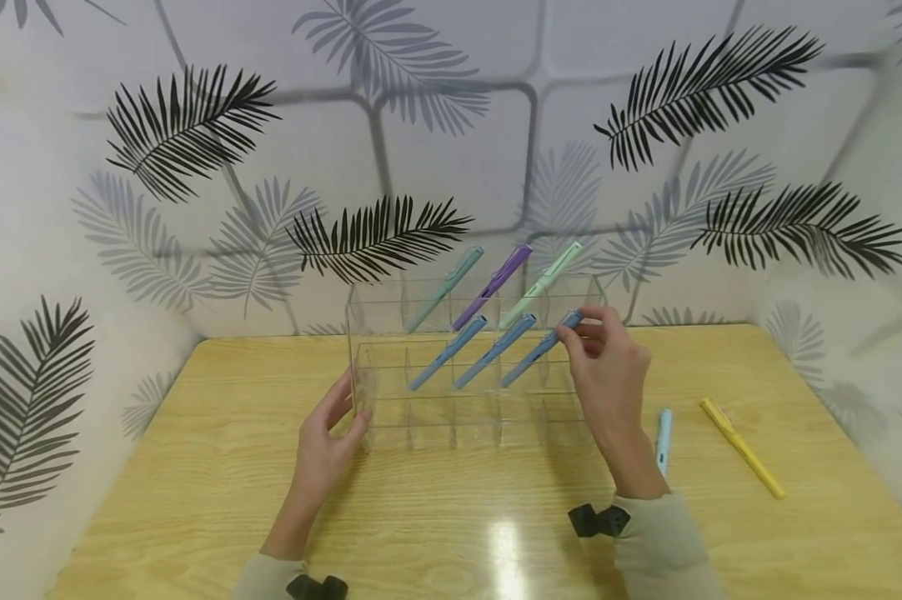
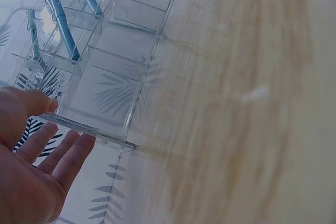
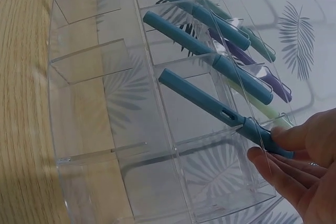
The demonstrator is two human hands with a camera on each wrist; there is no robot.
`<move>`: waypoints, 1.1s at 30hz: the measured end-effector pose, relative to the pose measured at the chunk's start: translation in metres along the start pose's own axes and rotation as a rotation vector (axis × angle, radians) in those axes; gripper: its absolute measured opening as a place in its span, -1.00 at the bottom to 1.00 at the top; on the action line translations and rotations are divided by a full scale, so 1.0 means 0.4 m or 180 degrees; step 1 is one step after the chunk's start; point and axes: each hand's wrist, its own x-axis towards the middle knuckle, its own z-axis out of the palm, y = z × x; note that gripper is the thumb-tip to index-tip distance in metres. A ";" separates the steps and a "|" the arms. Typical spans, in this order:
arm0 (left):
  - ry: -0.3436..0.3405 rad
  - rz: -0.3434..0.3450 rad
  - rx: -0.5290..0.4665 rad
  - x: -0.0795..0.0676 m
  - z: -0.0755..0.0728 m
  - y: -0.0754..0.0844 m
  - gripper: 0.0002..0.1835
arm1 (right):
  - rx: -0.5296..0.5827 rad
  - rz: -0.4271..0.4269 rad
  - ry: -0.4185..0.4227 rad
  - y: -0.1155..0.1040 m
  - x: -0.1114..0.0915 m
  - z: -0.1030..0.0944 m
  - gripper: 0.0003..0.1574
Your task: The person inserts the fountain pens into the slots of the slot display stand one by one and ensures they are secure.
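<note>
A clear plastic pen organizer (image 1: 475, 411) with divided tiers stands on the table. My left hand (image 1: 329, 435) holds its left side wall, thumb on one face and fingers on the other in the left wrist view. My right hand (image 1: 608, 367) pinches the capped upper end of a blue pen (image 3: 202, 98), which leans in a middle-tier compartment. To its left in that tier slant two more blue pens (image 1: 494, 351) (image 1: 448, 353). Behind them, the back tier holds a teal pen (image 1: 445, 288), a purple pen (image 1: 492, 287) and a mint green pen (image 1: 541, 285).
Right of the organizer, a light blue pen (image 1: 663, 437) lies partly hidden by my right forearm. A yellow pen (image 1: 742, 447) lies farther right on the wooden table (image 1: 218, 467). Leaf-patterned cloth (image 1: 451, 167) rises behind the table and at both sides.
</note>
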 end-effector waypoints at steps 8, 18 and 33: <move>0.0021 -0.0067 0.0048 -0.003 -0.002 0.003 -0.35 | -0.0237 -0.0024 -0.0059 -0.003 0.002 -0.004 -0.68; 0.0022 -0.0103 0.0077 -0.002 0.000 0.000 -0.35 | -0.0228 -0.0063 -0.0160 0.000 0.004 -0.014 -0.61; -0.0035 0.0008 0.0111 0.005 0.000 -0.006 -0.34 | 0.0187 -0.0083 -0.0229 0.008 0.023 -0.075 -0.58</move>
